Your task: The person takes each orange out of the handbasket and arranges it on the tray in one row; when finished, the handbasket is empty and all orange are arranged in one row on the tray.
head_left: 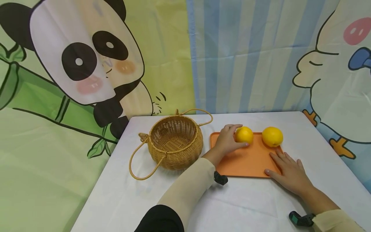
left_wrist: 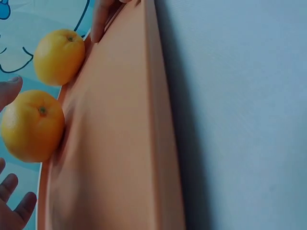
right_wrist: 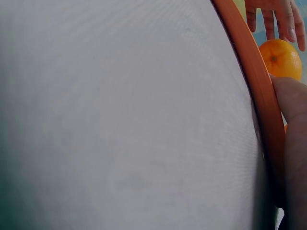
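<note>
Two oranges sit along the far side of an orange tray: the left orange (head_left: 244, 135) and the right orange (head_left: 272, 137). My left hand (head_left: 227, 140) reaches over the tray's left part, thumb and fingers spread around the left orange. In the left wrist view its fingers (left_wrist: 19, 211) stand apart from that orange (left_wrist: 32, 127); whether the thumb touches it I cannot tell. My right hand (head_left: 291, 172) rests on the right edge of the tray (head_left: 246, 164), fingers extended and thumb at the near corner. The right wrist view shows part of its thumb (right_wrist: 290, 93) over the rim.
A round wicker basket (head_left: 176, 141) with two loop handles stands left of the tray, its inside bare. The white-covered table (head_left: 240, 199) backs onto a printed curtain (head_left: 162, 58) with cartoon animals. My left forearm crosses in front of the basket's right side.
</note>
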Motion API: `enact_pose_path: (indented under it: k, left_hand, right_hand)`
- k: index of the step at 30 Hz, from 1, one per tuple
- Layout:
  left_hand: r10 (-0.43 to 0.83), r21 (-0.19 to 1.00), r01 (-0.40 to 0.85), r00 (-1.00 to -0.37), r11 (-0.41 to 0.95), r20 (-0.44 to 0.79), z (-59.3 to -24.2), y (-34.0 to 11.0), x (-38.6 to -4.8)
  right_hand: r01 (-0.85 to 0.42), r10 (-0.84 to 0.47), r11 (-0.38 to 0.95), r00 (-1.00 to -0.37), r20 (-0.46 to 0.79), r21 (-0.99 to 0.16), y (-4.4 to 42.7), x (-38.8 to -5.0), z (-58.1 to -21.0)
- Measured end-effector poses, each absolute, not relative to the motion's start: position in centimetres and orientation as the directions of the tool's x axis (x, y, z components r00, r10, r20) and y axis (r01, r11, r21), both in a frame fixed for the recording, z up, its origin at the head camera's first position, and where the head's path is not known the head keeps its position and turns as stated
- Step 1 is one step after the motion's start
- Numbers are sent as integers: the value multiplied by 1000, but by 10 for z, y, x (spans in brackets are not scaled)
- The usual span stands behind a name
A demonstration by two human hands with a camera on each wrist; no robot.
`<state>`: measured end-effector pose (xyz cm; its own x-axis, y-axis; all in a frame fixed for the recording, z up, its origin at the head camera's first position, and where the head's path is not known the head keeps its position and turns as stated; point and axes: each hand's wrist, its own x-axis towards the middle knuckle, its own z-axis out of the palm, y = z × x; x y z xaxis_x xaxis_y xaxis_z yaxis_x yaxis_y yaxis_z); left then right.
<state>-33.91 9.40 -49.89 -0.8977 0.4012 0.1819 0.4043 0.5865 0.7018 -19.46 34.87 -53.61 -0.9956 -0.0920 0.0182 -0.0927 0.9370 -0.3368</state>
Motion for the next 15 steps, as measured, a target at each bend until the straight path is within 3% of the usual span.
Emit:
enact_pose_path:
  k: [15]
  left_hand:
    - [399,536,474,-880,698,258,-497,93,-324]
  right_hand:
    - [-56,-57,929,-998,10,-366,348,-199,-532]
